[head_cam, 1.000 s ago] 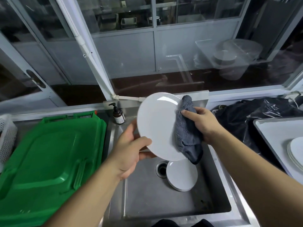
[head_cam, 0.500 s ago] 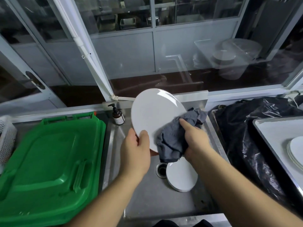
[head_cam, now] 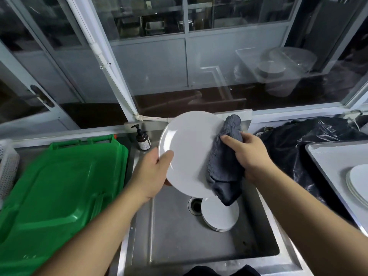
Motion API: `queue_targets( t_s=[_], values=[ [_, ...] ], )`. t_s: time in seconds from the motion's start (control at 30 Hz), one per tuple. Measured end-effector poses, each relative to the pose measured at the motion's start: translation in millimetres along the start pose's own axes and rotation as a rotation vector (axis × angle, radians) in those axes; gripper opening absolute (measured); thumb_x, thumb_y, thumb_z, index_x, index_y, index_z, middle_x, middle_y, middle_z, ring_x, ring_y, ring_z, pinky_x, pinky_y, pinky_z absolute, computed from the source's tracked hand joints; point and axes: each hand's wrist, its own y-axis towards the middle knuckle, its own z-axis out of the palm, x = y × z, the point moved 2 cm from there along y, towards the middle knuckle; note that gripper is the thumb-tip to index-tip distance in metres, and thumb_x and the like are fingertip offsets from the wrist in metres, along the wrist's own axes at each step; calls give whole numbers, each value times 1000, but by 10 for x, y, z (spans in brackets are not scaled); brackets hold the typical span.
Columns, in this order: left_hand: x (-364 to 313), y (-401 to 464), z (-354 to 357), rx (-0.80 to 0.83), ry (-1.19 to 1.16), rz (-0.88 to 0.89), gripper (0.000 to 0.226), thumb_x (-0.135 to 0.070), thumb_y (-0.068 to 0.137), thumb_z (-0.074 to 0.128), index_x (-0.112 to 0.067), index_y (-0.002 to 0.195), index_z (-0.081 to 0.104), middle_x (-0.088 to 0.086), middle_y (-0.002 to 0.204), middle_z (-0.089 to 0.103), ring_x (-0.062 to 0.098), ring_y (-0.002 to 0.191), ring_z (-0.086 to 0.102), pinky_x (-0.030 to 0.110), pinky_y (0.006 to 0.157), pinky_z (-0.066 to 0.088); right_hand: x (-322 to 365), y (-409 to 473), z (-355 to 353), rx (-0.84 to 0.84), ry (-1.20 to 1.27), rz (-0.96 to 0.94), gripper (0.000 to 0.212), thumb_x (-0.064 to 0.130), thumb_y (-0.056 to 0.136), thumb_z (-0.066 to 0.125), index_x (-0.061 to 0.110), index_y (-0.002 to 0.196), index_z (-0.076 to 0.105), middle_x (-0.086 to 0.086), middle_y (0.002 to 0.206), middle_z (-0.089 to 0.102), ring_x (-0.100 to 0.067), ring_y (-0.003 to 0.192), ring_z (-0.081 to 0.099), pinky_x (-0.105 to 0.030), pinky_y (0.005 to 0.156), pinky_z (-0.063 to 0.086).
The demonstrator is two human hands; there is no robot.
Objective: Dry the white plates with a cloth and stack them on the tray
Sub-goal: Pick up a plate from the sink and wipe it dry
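Two hands are busy over the sink (head_cam: 175,242); my left hand (head_cam: 152,174) grips the white plate (head_cam: 191,154) at its left rim, thumb curled over the front face and fingers behind, holding it tilted up toward me above the basin; my right hand (head_cam: 249,154) clutches the grey cloth (head_cam: 225,168) and presses it against the plate's right edge, the cloth draped down past the lower rim; below, a small stack of white plates (head_cam: 221,218) lies on the sink floor just beside the drain (head_cam: 195,206); at the far right, the tray (head_cam: 334,156) sits on the surface with dried plates (head_cam: 358,182) stacked on it, only partly in view; a black plastic bag (head_cam: 310,136) lies between the sink and the tray; to the left, a green lid (head_cam: 59,186) covers the surface, with a white perforated basket (head_cam: 8,166) at its far edge; a dark pump bottle (head_cam: 143,139) stands at the sink's back left corner, near the plate.
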Motion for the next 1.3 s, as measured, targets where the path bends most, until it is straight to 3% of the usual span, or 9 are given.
queue_targets(
  t_s=[0.13, 0.37, 0.43, 0.53, 0.63, 0.8, 1.0, 1.17, 1.3],
  values=[
    [-86, -38, 32, -199, 133, 96, 47, -54, 93, 49, -9, 95, 63, 5, 86, 72, 33, 88, 68, 35, 64, 49, 16, -30, 108, -109, 94, 49, 16, 26, 90, 85, 11, 89, 80, -5, 88, 83, -24, 83, 81, -33, 64, 64],
    [-15, -308, 475, -443, 101, 72, 31, -27, 109, 51, -26, 78, 53, -15, 74, 64, -15, 72, 60, 4, 58, 41, -456, -286, 296, -259, 374, 344, 21, 30, 92, 84, 13, 103, 76, -5, 93, 83, -29, 84, 81, -47, 77, 67],
    [67, -306, 498, -390, 101, 36, 26, -30, 108, 51, -27, 82, 55, -15, 79, 67, -12, 77, 62, 7, 62, 44, -524, -288, 258, -254, 400, 361, 19, 26, 94, 83, 12, 104, 77, -6, 92, 84, -27, 79, 82, -43, 69, 67],
    [118, -254, 442, -238, 16, -64, 18, -46, 92, 56, -29, 91, 62, -14, 87, 74, -2, 79, 67, 35, 75, 58, -504, -219, 141, -206, 374, 347, 16, 23, 95, 81, 10, 104, 77, -8, 94, 84, -27, 82, 82, -44, 72, 67],
    [-1, -126, 285, -108, -41, -109, 46, -58, 74, 61, -28, 106, 70, -8, 101, 78, 19, 99, 73, 56, 90, 61, -356, -131, 6, -133, 207, 215, 21, 25, 94, 81, 6, 102, 78, -11, 97, 83, -31, 91, 81, -49, 80, 67],
    [-183, 54, 62, -44, 12, -48, 65, -61, 75, 62, -6, 108, 71, 18, 109, 76, 42, 109, 69, 66, 97, 55, 81, -32, -117, 48, -30, -64, 19, 28, 87, 83, 10, 92, 80, -8, 88, 82, -22, 80, 78, -33, 67, 63],
    [-216, -17, 162, -201, 58, 37, 50, -58, 85, 51, -13, 93, 69, 7, 88, 75, 34, 89, 70, 53, 78, 59, 14, -93, 34, -158, 63, 22, 21, 28, 92, 82, 8, 91, 78, -1, 83, 82, -17, 79, 79, -25, 59, 61],
    [-77, -230, 472, -406, 28, 8, 31, -35, 108, 52, -31, 77, 55, -16, 74, 65, -19, 69, 61, 4, 55, 45, -420, -331, 279, -244, 410, 348, 17, 27, 97, 79, 12, 101, 74, -2, 83, 83, -23, 74, 81, -33, 57, 64],
    [69, -266, 497, -326, -37, -74, 24, -41, 95, 53, -22, 83, 61, -8, 81, 74, 4, 74, 66, 27, 70, 55, -507, -309, 201, -208, 397, 358, 18, 24, 98, 79, 8, 107, 76, -8, 93, 83, -26, 80, 82, -38, 61, 65]
  ],
)
